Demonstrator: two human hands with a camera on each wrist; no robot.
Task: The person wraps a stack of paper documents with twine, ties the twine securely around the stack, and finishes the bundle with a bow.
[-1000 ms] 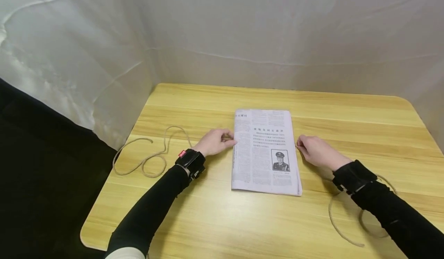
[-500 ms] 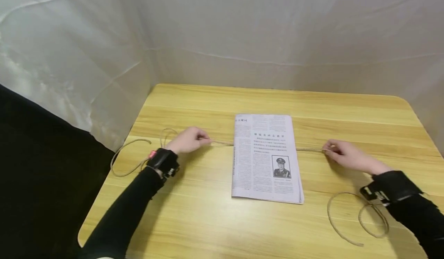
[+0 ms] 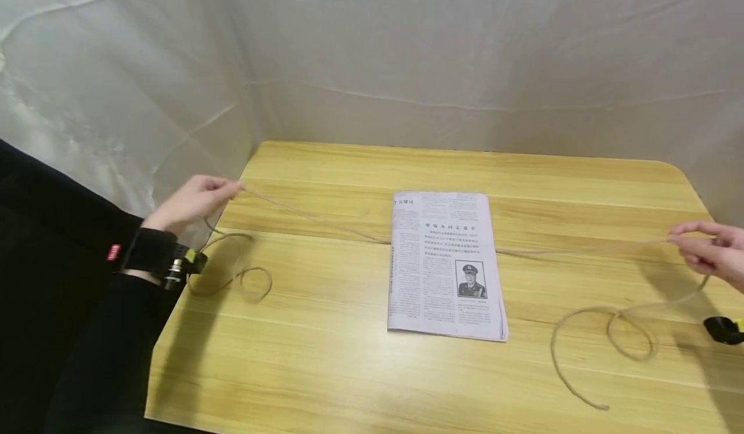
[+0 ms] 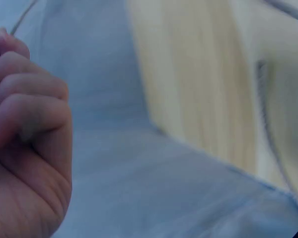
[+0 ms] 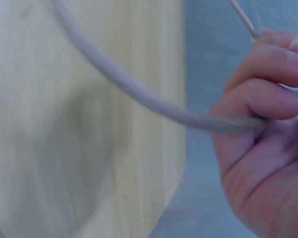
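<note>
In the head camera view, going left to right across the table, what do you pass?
left hand → loose coil of twine → newspaper → looped twine end → right hand

The newspaper (image 3: pixel 444 263) carries print too small to read.

One newspaper (image 3: pixel 446 265), one rope (image 3: pixel 604 321), one table (image 3: pixel 360 369), two hands.

**Rope runs under the newspaper, hand to hand**

Newspaper (image 3: pixel 446 266) lies mid-table (image 3: pixel 360 369). Rope (image 3: pixel 314 217) passes beneath it: left hand (image 3: pixel 192 203) pinches it beyond the table's left edge, right hand (image 3: pixel 712 253) at far right. Slack loops lie below each hand.
</note>
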